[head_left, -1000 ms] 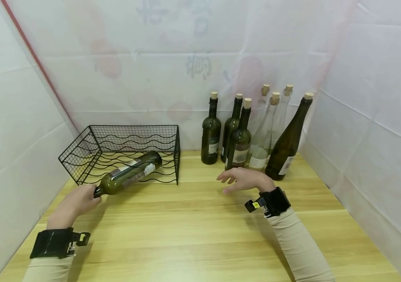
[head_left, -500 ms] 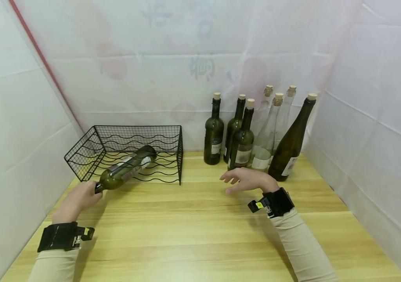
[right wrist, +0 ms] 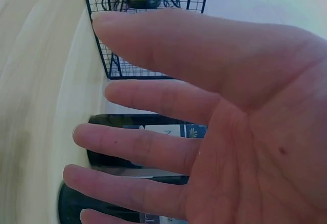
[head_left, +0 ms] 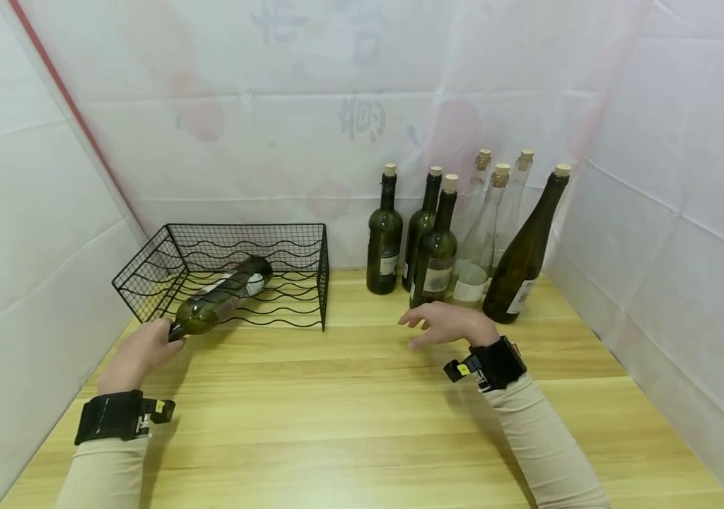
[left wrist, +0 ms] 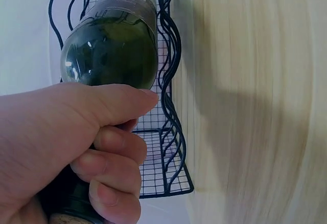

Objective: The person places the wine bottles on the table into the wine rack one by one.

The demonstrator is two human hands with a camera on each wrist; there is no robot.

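My left hand (head_left: 141, 353) grips a dark green wine bottle (head_left: 215, 300) by its neck. In the left wrist view, the fingers wrap the neck and a cork (left wrist: 69, 219) shows below them. The bottle lies tilted over the black wire rack (head_left: 322, 283), its base toward the back and its neck past the front left. Whether the bottle rests on the wavy bars I cannot tell. My right hand (head_left: 447, 324) hovers with loosely spread fingers, holding nothing, in front of a green bottle with a cream label (head_left: 436, 254). The right wrist view shows its open palm (right wrist: 240, 147).
Several corked bottles stand at the back right: a green bottle (head_left: 384, 244) nearest the rack, clear glass bottles (head_left: 479, 233), and a tall dark bottle (head_left: 524, 251) at the far right. White sheeting (head_left: 260, 155) walls the wooden table (head_left: 336, 417) on three sides.
The left hand has moved slightly forward with the bottle. The bottle's base has shifted left and farther back over the rack. The right hand stays nearly still.
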